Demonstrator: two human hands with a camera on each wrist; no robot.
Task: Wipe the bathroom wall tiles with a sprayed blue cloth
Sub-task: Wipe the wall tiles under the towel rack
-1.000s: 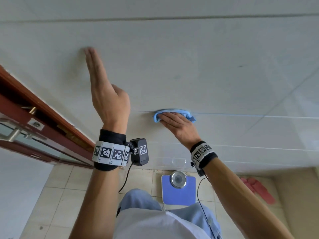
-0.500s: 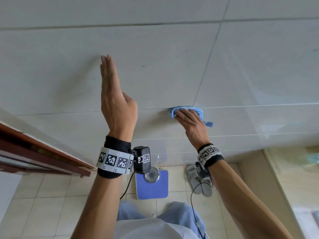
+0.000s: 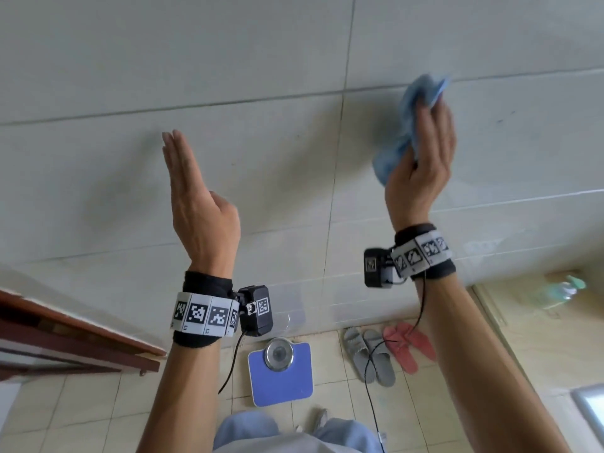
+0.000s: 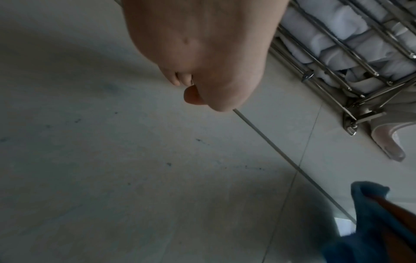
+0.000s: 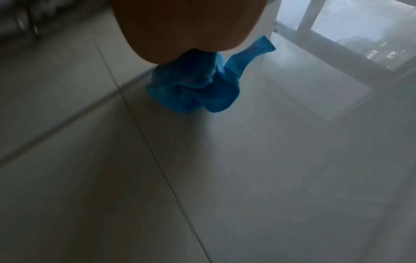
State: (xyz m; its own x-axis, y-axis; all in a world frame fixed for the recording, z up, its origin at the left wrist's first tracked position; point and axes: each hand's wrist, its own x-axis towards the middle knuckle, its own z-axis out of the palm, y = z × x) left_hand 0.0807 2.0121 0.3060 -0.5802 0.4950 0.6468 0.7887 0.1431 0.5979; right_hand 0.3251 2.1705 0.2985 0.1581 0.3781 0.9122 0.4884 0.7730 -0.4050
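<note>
Gripping blue cloth (image 3: 402,132), right hand (image 3: 421,171); no readable writing

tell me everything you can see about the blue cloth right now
The blue cloth is a soft, light-blue rag, microfibre by the look of it, crumpled into a loose wad rather than spread flat. The right hand grips it, fingers curled round its middle, so folds bulge out below the palm and one flat corner sticks out to the side. It is held up in front of the pale wall tiles; whether it touches them cannot be told. It is motion-blurred in the head view. The left hand is apart from it.
</note>
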